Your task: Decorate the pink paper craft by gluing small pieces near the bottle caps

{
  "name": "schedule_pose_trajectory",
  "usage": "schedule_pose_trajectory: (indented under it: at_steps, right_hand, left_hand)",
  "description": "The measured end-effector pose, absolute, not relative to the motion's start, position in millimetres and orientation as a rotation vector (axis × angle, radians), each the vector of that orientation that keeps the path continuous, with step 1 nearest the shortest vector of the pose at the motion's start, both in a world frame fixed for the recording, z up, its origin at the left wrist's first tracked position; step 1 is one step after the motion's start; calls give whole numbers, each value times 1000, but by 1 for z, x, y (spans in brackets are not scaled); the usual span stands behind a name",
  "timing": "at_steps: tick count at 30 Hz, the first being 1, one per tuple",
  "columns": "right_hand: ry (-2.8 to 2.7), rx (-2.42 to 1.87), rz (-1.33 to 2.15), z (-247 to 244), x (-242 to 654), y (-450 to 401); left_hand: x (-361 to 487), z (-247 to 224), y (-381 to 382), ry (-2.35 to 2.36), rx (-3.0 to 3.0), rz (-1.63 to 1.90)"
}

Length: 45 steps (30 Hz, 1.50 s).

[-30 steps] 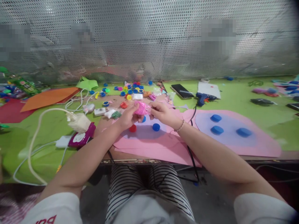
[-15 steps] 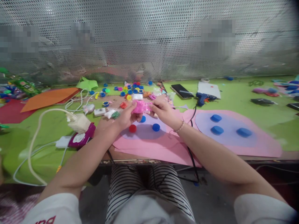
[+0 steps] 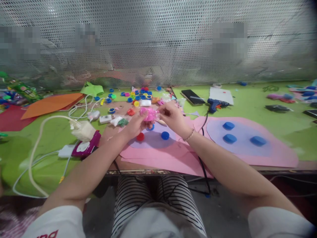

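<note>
Between my hands is a small, soft-looking pink packet [image 3: 148, 114] in a shiny clear wrapper. My left hand [image 3: 137, 124] closes around its left side, thumb on top. At the packet's right end, the thumb and fingers of my right hand [image 3: 171, 115] pinch the clear wrapper edge. Just below lies a lilac paper piece [image 3: 153, 142] on pink paper [image 3: 146, 154]. On the lilac are a red bottle cap [image 3: 140, 137], a blue cap [image 3: 165, 135] and another blue cap [image 3: 151, 127], partly hidden by my left fingers.
Several loose caps [image 3: 143, 97] lie behind my hands. To the right are a phone [image 3: 193, 97], a blue glue gun [image 3: 216, 104] with a black cable, and a second pink shape [image 3: 284, 155] bearing blue caps. A purple power socket [image 3: 85, 145] with white cables sits left.
My right hand has turned and lifted a little, its fingers now bunched at the packet's end. My left hand keeps its hold, and the packet has shifted slightly.
</note>
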State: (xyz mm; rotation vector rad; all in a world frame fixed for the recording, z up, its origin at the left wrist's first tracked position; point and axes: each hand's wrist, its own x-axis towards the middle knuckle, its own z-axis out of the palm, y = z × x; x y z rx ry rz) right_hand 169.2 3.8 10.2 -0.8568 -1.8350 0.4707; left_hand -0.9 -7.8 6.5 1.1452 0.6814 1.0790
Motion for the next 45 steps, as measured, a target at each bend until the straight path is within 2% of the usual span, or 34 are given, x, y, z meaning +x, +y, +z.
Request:
schedule_pose_trajectory:
  at_steps: [7, 17, 26, 45]
  right_hand:
    - [-1952, -750, 511, 9, 166, 5]
    - [-1954, -788, 481, 12, 163, -1]
    - [-1872, -796, 596, 21, 167, -4]
    - [-1473, -822, 1120, 12, 165, 6]
  left_hand:
    - [1, 2, -5, 699, 1110, 1117]
    - [6, 3, -11, 644, 1012, 1045]
    - [5, 10, -14, 691, 976, 1001]
    - [-1, 1, -2, 664, 957, 1093]
